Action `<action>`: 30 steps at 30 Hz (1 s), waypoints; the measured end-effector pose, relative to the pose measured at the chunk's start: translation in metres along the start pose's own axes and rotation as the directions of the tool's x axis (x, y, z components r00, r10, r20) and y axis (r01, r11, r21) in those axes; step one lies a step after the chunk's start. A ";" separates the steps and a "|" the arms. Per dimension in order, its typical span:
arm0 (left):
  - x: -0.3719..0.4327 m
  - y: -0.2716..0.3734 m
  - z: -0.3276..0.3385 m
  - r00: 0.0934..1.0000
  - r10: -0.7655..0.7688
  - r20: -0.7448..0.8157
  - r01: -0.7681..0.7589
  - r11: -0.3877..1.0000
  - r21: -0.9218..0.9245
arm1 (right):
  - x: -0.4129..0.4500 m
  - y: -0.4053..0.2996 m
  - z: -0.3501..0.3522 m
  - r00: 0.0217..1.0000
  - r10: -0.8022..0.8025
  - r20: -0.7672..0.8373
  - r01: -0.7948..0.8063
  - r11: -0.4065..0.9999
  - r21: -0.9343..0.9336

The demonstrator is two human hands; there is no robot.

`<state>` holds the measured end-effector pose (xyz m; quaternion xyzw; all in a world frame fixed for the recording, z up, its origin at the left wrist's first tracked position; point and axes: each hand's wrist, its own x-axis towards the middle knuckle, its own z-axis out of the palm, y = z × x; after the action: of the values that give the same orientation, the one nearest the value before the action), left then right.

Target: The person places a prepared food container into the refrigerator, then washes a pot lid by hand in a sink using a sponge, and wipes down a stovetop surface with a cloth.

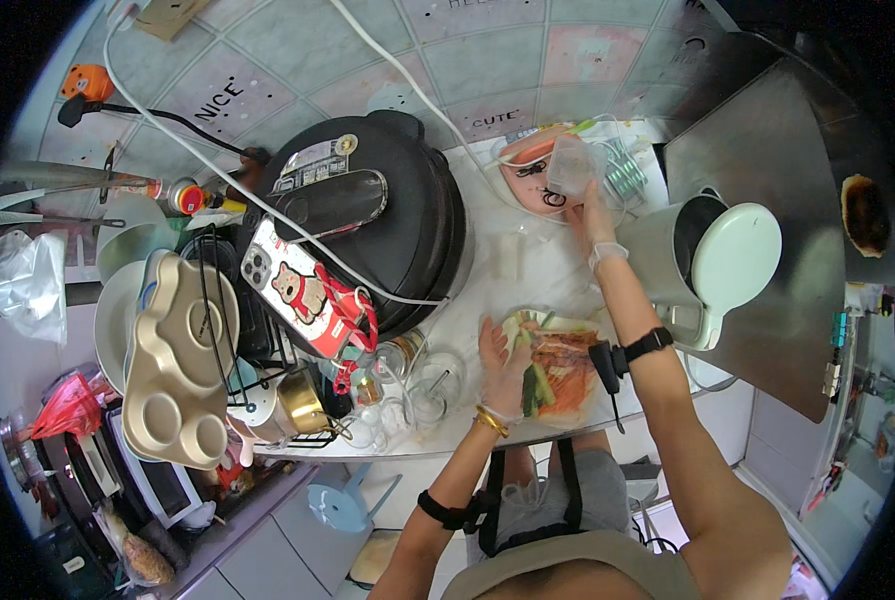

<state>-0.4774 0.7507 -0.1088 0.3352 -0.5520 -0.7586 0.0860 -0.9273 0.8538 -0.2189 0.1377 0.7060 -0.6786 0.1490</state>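
Observation:
A plate (551, 422) of food lies near the counter's front edge, with orange shreds (567, 382) that look like carrot and green cucumber strips (543, 384) on it. My left hand (503, 367), in a clear plastic glove, is at the plate's left rim. Its fingers are spread and hold nothing; whether they touch the plate I cannot tell. Farther back, my right hand (591, 225), gloved too, grips a small clear plastic container (571, 166). That container is over a pink tray-like item (526, 176) with dark drawn marks, beside a coiled pale green cable (624, 172).
A black electric cooker (425, 217) stands left, with a phone (297, 289) on its lid. Glass jars (436, 390) are near my left hand. At right stand a lidded pitcher (654, 247) and a metal panel (762, 225). A white cable (417, 82) crosses above the counter.

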 end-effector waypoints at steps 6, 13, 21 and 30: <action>-0.015 0.001 -0.036 0.995 0.018 -0.096 -0.018 1.000 0.000 | -0.185 0.011 0.088 0.728 -0.431 0.533 0.680 0.552 -0.482; -0.007 0.004 -0.018 0.996 0.087 -0.032 -0.086 0.996 0.037 | -0.186 -0.022 0.075 0.731 -0.252 0.634 0.655 0.518 -0.550; -0.012 0.005 -0.012 0.998 0.055 -0.002 -0.055 0.998 -0.006 | -0.155 -0.038 0.083 0.575 -0.748 0.333 0.762 0.340 -0.551; -0.023 0.005 -0.012 0.998 0.058 0.011 -0.058 0.998 0.013 | -0.104 -0.047 0.108 0.665 -0.686 0.296 0.622 0.288 -0.728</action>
<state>-0.4535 0.7515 -0.0969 0.3155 -0.5672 -0.7538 0.1027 -0.8474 0.7444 -0.1381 -0.2174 0.9231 -0.2924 -0.1230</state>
